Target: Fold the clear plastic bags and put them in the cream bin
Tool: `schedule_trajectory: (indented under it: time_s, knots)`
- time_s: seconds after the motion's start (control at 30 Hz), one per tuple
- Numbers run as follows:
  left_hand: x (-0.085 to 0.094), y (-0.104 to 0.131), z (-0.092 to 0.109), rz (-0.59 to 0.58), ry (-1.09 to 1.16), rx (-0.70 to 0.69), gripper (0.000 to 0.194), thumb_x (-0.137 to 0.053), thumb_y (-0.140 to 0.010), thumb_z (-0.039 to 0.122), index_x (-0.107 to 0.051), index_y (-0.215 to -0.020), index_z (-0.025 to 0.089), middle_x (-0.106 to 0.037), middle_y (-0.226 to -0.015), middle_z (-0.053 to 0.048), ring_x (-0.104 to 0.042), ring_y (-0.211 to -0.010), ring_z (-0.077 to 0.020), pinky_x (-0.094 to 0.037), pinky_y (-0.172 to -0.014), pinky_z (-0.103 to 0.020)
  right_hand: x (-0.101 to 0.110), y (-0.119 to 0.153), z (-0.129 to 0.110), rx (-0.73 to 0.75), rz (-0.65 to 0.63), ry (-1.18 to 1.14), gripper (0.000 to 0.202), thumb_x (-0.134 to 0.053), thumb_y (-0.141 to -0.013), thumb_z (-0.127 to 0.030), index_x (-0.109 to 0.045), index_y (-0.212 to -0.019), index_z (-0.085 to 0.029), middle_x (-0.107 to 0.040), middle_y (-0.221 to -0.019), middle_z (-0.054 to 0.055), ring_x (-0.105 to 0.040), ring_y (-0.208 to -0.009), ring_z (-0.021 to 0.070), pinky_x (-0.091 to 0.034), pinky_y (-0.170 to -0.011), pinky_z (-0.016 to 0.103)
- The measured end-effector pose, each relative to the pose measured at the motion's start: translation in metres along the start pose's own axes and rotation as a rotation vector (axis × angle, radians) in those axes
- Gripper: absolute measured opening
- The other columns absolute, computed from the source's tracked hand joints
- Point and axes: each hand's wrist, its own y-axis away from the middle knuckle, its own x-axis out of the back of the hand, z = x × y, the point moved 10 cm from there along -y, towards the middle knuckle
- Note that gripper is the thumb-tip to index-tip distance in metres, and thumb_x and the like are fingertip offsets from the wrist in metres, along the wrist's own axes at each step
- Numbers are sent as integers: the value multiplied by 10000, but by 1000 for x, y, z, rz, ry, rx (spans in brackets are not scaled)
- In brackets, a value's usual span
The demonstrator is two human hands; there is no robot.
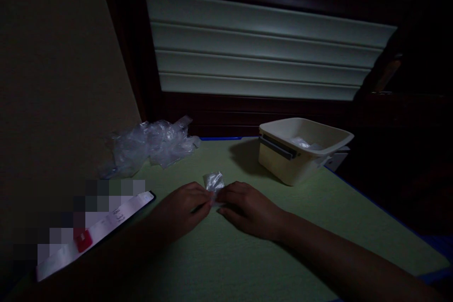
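A small clear plastic bag (214,181) stands crumpled on the green table mat (219,255), just beyond my fingertips. My left hand (182,210) and my right hand (247,207) meet at its near edge, and both pinch it between thumb and fingers. What the bag contains is too dim to tell. Both forearms rest low over the mat.
A heap of clear plastic bags (148,144) lies at the back left by the wall. A cream plastic tub (300,148) with something pale inside stands at the back right. A lit phone (95,231) lies at the left. A window blind (262,47) hangs behind.
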Motion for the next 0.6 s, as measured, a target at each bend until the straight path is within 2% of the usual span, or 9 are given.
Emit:
schedule_trajectory:
  time_s: [0.17, 0.33, 0.6]
  knots:
    - [0, 3, -5, 25, 25, 28, 159, -556, -797, 191, -629, -935, 164, -664, -903, -50, -584, -863, -170, -473, -791, -307, -1, -3, 4, -45, 21, -34, 174, -435, -881, -156, -589, -959, -134, -637, -877, 92, -557, -819, 174, -415, -757, 306]
    - [-3, 4, -12, 14, -22, 56, 142, -522, -808, 115, -621, -896, 166, -640, -897, -44, -580, -862, -161, -456, -779, -280, 0, -2, 7, -71, 27, -62, 183, -417, -893, -171, -584, -963, -147, -633, -879, 86, -557, -806, 173, -421, -750, 301]
    - [-1, 3, -17, 20, 4, 79, 154, -529, -788, 96, -643, -867, 164, -649, -833, -42, -588, -807, -163, -462, -737, -276, 0, -1, 11, -92, 50, -69, 215, -526, -829, -170, -570, -1040, -155, -629, -980, 97, -551, -903, 196, -419, -813, 330]
